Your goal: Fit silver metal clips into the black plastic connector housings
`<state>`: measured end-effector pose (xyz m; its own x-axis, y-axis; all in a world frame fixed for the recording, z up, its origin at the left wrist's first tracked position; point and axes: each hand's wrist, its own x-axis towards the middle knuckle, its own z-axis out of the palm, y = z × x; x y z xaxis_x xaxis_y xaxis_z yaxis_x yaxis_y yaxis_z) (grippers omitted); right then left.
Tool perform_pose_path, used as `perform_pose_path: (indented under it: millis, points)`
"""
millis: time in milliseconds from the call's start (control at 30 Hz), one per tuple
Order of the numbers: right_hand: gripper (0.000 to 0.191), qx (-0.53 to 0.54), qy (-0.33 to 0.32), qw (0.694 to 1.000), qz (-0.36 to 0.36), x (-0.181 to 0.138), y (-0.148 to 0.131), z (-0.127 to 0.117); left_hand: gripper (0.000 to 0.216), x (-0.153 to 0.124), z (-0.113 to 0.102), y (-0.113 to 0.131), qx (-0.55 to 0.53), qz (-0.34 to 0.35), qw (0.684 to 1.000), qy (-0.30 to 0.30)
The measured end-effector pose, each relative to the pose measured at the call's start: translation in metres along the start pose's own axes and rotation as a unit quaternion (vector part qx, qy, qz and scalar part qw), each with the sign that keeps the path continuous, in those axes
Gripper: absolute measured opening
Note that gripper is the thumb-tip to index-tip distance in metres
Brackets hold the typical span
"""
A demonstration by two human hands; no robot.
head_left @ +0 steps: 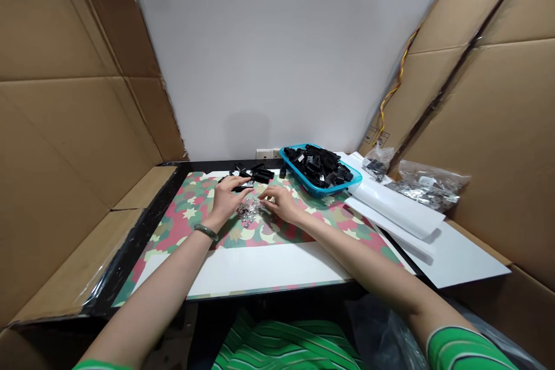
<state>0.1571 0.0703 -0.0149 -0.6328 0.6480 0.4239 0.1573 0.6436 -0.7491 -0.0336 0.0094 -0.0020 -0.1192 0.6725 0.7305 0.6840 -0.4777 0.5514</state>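
Note:
My left hand [226,201] and my right hand [280,203] hover low over a small heap of shiny metal pieces [249,211] on a camouflage-patterned mat [191,208]. The fingertips of both hands come close to the heap from either side. A black plastic connector [243,187] lies at or under my left fingers, though I cannot tell whether they grip it. Several more black connectors [255,174] are scattered just beyond the hands. My right fingertips are too small to show whether they pinch a piece.
A blue plastic basket [333,187] heaped with black connectors stands at the far right of the mat. Clear bags of metal parts [429,186] and white sheets [394,208] lie to the right. Cardboard panels [73,127] line both sides, with a white wall behind.

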Motion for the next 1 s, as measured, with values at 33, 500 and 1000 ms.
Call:
perform_pose_path:
  millis: [33, 500, 1000]
  points:
    - [0.008, -0.063, -0.030, 0.997, -0.029, 0.003, 0.000, 0.001, 0.021, 0.001, -0.001, -0.003, 0.010, -0.007, 1.000, 0.020]
    - [0.009, -0.308, -0.131, 0.937, -0.100, 0.016, -0.005, 0.021, 0.021, -0.001, 0.004, -0.014, 0.027, -0.039, 0.998, 0.029]
    - [0.018, -0.449, -0.144, 0.861, -0.189, 0.013, -0.007, 0.033, 0.019, -0.002, 0.004, -0.012, 0.055, -0.039, 0.997, 0.033]
